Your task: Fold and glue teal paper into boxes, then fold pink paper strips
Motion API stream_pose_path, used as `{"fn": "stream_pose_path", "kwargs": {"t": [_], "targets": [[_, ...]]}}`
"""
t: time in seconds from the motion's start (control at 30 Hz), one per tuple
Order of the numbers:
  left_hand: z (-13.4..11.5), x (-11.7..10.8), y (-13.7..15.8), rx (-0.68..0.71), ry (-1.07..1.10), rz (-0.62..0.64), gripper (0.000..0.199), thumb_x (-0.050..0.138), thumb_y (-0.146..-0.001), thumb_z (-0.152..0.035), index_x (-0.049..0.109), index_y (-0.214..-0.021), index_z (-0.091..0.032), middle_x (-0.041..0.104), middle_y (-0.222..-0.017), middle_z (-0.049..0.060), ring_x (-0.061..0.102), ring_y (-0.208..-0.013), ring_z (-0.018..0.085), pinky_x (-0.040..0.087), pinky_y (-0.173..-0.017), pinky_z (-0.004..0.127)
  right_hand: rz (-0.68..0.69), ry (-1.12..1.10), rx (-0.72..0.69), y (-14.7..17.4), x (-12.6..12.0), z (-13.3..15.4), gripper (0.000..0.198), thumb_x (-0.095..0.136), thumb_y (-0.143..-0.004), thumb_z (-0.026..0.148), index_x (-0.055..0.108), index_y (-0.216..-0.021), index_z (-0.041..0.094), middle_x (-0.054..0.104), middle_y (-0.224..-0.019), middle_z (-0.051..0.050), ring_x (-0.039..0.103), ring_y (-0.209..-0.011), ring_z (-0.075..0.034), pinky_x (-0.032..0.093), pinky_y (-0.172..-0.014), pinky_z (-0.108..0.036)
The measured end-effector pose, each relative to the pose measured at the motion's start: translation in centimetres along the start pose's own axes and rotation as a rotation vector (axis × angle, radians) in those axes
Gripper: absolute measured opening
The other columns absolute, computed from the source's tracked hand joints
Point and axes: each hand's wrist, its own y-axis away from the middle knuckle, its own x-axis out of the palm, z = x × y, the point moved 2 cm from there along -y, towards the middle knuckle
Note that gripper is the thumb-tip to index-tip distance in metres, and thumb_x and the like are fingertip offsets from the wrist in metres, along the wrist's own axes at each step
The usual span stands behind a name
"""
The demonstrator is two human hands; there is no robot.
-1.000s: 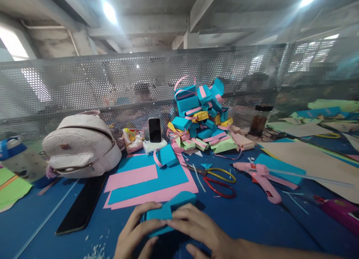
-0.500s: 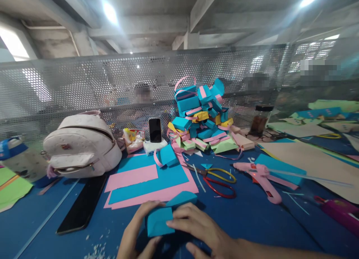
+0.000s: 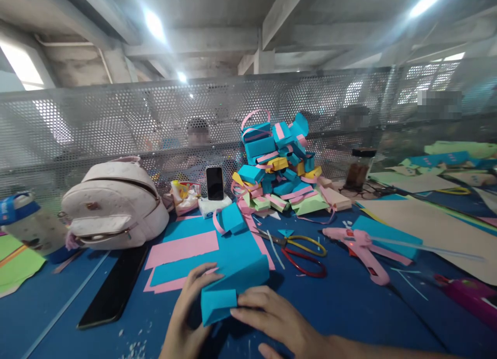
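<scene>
Between my hands is a small folded blue paper box (image 3: 219, 303), its long flap raised at the back. My left hand (image 3: 188, 307) wraps round its left side, fingers over the top edge and thumb low in front. On the right, my right hand (image 3: 277, 317) presses its fingertips against the box's right front corner. Just behind lie flat pink and blue paper sheets (image 3: 182, 250), with a finished-looking blue paper bag (image 3: 230, 219) with a pink handle on them. Scissors (image 3: 295, 247) with red and yellow handles rest to the right of the sheets.
A pink glue gun (image 3: 363, 245) lies at right, its cord running toward me. A pile of paper bags (image 3: 279, 167) stands against the perforated screen (image 3: 155, 110). At left are a white backpack (image 3: 116, 209), a black phone (image 3: 114, 286) and a bottle (image 3: 34, 227).
The box's back flap has risen and now shows its broad face. My left fingers have shifted slightly along the top edge; my right hand stays almost in place.
</scene>
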Motion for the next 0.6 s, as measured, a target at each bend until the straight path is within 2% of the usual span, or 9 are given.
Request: {"fn": "stream_pose_path", "kwargs": {"t": [0.1, 0.2, 0.37, 0.5, 0.6], "targets": [[-0.5, 0.0, -0.2, 0.005, 0.02, -0.027, 0.043, 0.074, -0.081, -0.032, 0.066, -0.123, -0.032, 0.053, -0.141, 0.012, 0.049, -0.133, 0.035, 0.046, -0.104, 0.05, -0.014, -0.02, -0.024, -0.1, 0.0, -0.1, 0.06, 0.047, -0.091, 0.015, 0.031, -0.149, 0.022, 0.05, -0.139, -0.011, 0.044, -0.129, -0.021, 0.041, -0.108, -0.041], [-0.4, 0.3, -0.3, -0.033, 0.073, -0.056, 0.044, 0.075, -0.081, -0.033, 0.066, -0.124, -0.032, 0.053, -0.143, 0.012, 0.045, -0.137, 0.036, 0.046, -0.105, 0.049, -0.015, -0.029, 0.018, -0.3, -0.1, 0.1, 0.056, 0.047, -0.091, 0.015, 0.036, -0.146, 0.021, 0.053, -0.134, -0.012, 0.046, -0.127, -0.021, 0.042, -0.107, -0.04], [0.6, 0.6, -0.2, -0.079, 0.27, -0.073, 0.08, 0.079, -0.071, -0.053, 0.049, -0.142, -0.034, 0.046, -0.152, 0.009, 0.035, -0.143, 0.036, 0.04, -0.111, 0.046, -0.042, 0.015, 0.106, -0.4, -0.2, 0.6, 0.054, 0.043, -0.089, 0.009, 0.043, -0.142, 0.019, 0.057, -0.13, -0.012, 0.051, -0.123, -0.02, 0.044, -0.105, -0.036], [1.1, 0.6, -0.2, -0.132, 0.4, -0.041, 0.067, 0.063, -0.084, -0.059, 0.048, -0.143, -0.031, 0.046, -0.152, 0.009, 0.035, -0.143, 0.034, 0.038, -0.112, 0.048, -0.073, 0.0, 0.117, -0.4, -0.2, 0.7, 0.053, 0.043, -0.088, 0.007, 0.048, -0.139, 0.02, 0.059, -0.128, -0.012, 0.053, -0.122, -0.02, 0.046, -0.105, -0.037], [1.1, 0.7, -0.3, -0.181, 0.446, -0.05, 0.07, 0.061, -0.084, -0.061, 0.046, -0.144, -0.029, 0.045, -0.153, 0.012, 0.033, -0.144, 0.035, 0.033, -0.114, 0.05, -0.079, 0.024, 0.093, -0.4, -0.2, 0.7, 0.054, 0.043, -0.087, 0.006, 0.048, -0.139, 0.019, 0.06, -0.128, -0.011, 0.053, -0.123, -0.019, 0.046, -0.105, -0.036]]}}
